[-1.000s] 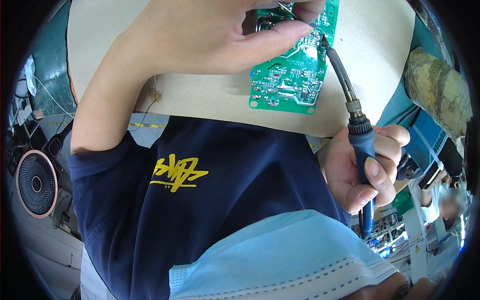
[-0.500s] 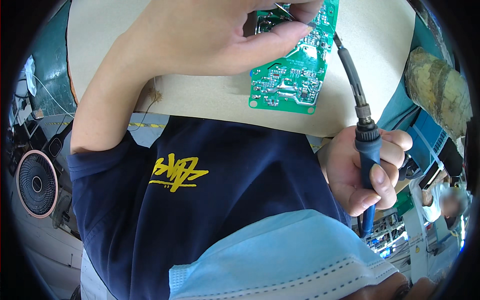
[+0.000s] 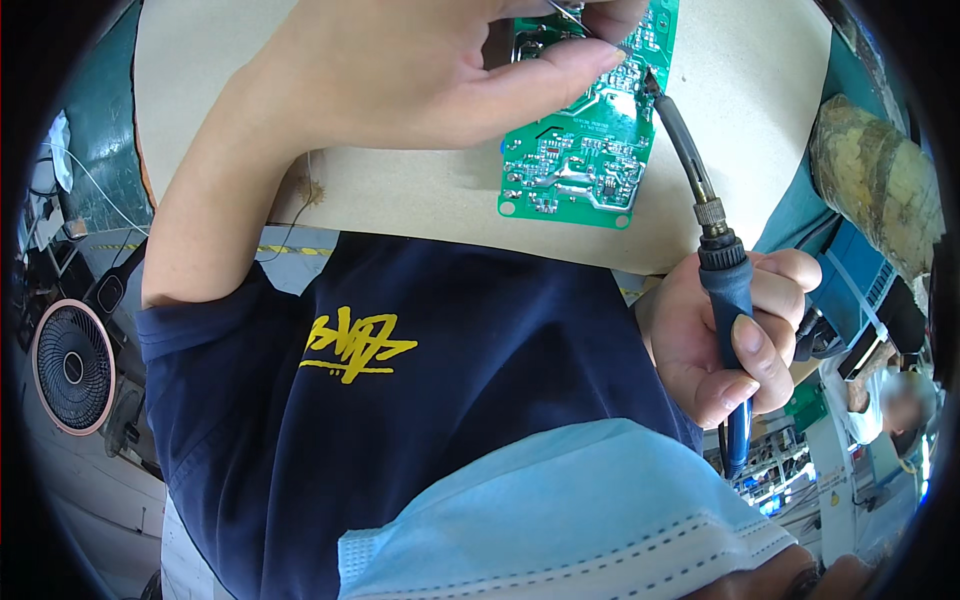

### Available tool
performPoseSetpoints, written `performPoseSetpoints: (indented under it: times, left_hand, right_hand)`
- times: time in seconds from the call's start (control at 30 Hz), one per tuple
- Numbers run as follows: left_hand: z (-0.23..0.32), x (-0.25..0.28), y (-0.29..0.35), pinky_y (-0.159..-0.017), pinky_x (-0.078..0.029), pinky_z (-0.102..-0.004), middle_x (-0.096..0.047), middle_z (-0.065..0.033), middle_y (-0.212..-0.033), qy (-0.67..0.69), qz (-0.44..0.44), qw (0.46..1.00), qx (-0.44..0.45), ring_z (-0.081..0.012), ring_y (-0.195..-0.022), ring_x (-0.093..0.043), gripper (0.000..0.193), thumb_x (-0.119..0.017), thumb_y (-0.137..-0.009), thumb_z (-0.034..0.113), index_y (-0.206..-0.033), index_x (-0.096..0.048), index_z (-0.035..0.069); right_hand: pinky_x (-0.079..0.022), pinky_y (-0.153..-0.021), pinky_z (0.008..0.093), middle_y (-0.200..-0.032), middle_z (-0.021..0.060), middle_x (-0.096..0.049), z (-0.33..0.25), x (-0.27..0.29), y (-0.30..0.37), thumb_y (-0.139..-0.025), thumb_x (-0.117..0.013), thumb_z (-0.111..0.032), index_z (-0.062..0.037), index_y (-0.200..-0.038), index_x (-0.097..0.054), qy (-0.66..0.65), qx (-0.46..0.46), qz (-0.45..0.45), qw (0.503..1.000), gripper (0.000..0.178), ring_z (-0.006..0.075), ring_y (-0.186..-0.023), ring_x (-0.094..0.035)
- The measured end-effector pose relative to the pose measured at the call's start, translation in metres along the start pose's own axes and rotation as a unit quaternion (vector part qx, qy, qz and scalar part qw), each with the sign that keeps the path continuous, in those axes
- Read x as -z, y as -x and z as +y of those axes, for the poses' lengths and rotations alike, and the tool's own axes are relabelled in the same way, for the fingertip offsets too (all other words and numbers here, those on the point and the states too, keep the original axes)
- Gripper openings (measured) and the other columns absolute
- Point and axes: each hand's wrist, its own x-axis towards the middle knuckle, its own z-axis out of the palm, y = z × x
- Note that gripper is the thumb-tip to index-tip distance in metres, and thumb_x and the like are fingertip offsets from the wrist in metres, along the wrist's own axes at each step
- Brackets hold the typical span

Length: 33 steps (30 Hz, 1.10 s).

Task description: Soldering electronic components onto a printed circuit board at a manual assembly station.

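A green circuit board (image 3: 570, 170) lies on the tan work surface with its soldered side up, silvery joints and small parts across it. Over its upper left part is my left hand (image 3: 450, 75), thumb and fingers pinched on a thin silvery wire (image 3: 566, 14); the fingertips partly run out of the picture. My right hand (image 3: 685, 330) is wrapped round the blue handle of a soldering iron (image 3: 728, 290). The iron points up and to the left, its dark tip at the board's right edge, close to the left thumb. Whether the tip touches a joint I cannot tell.
Tan sheet (image 3: 400, 195) covers the bench. To the right are a wrapped, stained roll (image 3: 870, 180) and a blue box (image 3: 850, 280). A round fan (image 3: 75, 368) stands at the left. Another person (image 3: 875, 400) is far off at the right.
The soldering iron has swung slightly left, bringing its tip from beside the board onto its right edge. My left hand and the board have hardly moved.
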Motion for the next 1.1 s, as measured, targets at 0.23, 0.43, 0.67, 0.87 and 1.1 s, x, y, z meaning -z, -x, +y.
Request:
performPoseSetpoints:
  times: [0.23,0.43,0.67,0.87,1.1]
  left_hand:
    - [0.0019,0.0006,-0.0004,-0.057,-0.040,-0.0316,-0.058,-0.0048,-0.068,0.023,-0.002,1.000,0.017,-0.0216,-0.061,-0.052,0.011,-0.069,-0.069,0.000,-0.073,-0.061,0.007]
    - [0.0028,-0.0006,0.0008,-0.057,-0.040,-0.0316,-0.057,-0.0047,-0.067,0.035,0.004,0.999,0.035,-0.0217,-0.061,-0.052,0.011,-0.068,-0.069,0.000,-0.073,-0.061,0.007]
    - [0.0051,0.0020,-0.0032,-0.056,-0.040,-0.0307,-0.057,-0.0044,-0.067,0.017,-0.003,1.000,0.025,-0.0213,-0.061,-0.051,0.013,-0.069,-0.068,-0.001,-0.073,-0.060,0.007]
    - [0.0020,-0.0013,0.0026,-0.056,-0.040,-0.0306,-0.057,-0.0043,-0.067,0.032,0.000,0.999,0.041,-0.0210,-0.061,-0.052,0.013,-0.069,-0.068,0.000,-0.073,-0.060,0.007]
    - [0.0033,0.0006,-0.0019,-0.057,-0.041,-0.0308,-0.058,-0.0044,-0.068,0.018,0.003,1.000,0.020,-0.0213,-0.063,-0.052,0.013,-0.070,-0.068,0.000,-0.074,-0.061,0.007]
  right_hand:
    - [-0.026,-0.057,0.0378,-0.050,0.0051,-0.042,0.0014,-0.0012,-0.0012,-0.096,-0.039,-0.029,-0.0022,-0.090,-0.058,-0.002,0.010,0.003,1.000,0.033,0.0151,-0.045,-0.034]
    - [-0.025,-0.057,0.0379,-0.050,0.0052,-0.042,0.0005,-0.0010,-0.0007,-0.095,-0.040,-0.029,-0.0017,-0.091,-0.058,-0.002,0.009,-0.001,1.000,0.033,0.0153,-0.044,-0.035]
    - [-0.026,-0.058,0.0383,-0.051,0.0046,-0.043,0.0019,-0.0024,-0.0006,-0.094,-0.039,-0.029,-0.0017,-0.091,-0.059,-0.004,0.014,0.007,1.000,0.034,0.0151,-0.044,-0.035]
    - [-0.026,-0.057,0.0384,-0.053,0.0049,-0.044,0.0013,-0.0021,-0.0002,-0.094,-0.039,-0.029,-0.0016,-0.091,-0.059,-0.004,0.011,0.002,1.000,0.034,0.0154,-0.043,-0.035]
    - [-0.026,-0.056,0.0383,-0.053,0.0048,-0.044,0.0022,-0.0015,0.0004,-0.094,-0.039,-0.028,-0.0015,-0.091,-0.059,0.000,0.015,0.004,1.000,0.034,0.0154,-0.043,-0.035]
